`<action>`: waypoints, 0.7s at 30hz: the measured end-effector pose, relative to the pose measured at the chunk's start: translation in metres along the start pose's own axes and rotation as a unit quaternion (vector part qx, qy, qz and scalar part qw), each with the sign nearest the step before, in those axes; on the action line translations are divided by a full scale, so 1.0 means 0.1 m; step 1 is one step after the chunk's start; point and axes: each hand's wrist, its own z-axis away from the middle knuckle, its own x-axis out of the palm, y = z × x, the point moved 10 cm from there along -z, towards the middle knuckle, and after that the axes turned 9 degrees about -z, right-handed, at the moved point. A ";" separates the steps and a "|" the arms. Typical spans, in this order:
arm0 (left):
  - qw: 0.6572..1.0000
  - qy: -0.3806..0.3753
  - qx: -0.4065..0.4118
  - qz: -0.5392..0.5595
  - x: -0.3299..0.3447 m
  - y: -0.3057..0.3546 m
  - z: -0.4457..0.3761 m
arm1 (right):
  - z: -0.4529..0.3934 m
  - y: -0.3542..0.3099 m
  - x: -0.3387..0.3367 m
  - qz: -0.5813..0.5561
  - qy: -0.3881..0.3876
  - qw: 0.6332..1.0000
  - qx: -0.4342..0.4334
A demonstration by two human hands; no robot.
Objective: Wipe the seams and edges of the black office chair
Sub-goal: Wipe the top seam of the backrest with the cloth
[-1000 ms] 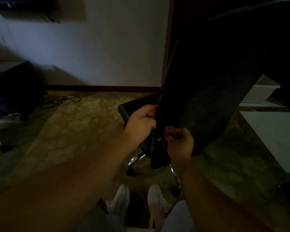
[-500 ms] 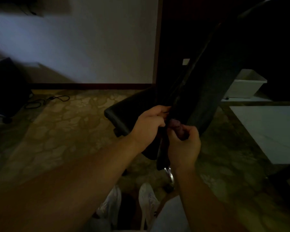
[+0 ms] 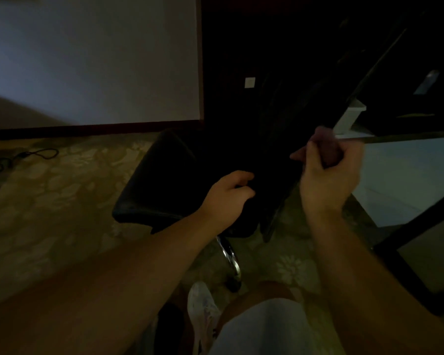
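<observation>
Dim room, head view. The black office chair (image 3: 162, 190) stands on patterned carpet (image 3: 49, 201) just ahead of the person. Left hand (image 3: 226, 198) grips the backrest's lower edge; right hand (image 3: 328, 175) clutches a small pinkish cloth (image 3: 324, 143) against the backrest's side edge

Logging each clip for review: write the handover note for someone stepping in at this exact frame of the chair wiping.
Left hand grips the lower edge of the black office chair backrest, where it meets the seat.
Right hand is curled round a small pinkish cloth, at the backrest's right edge.
The chair stands on patterned carpet.
Done: cannot be judged; the frame is dim.
Left: probably the backrest edge and the seat seams.
</observation>
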 end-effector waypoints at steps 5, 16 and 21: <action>0.998 -0.017 -0.040 -0.045 0.12 -0.45 -0.18 | 0.71 2.09 -0.26 0.096 -0.071 0.934 0.338; 0.948 -0.062 -0.075 -0.303 0.11 -1.22 -0.73 | 0.54 3.00 -0.14 0.131 -0.068 0.913 0.381; 0.855 -0.066 -0.097 -0.506 -0.11 -1.58 -0.96 | 0.52 3.09 0.34 0.228 -0.189 0.916 0.270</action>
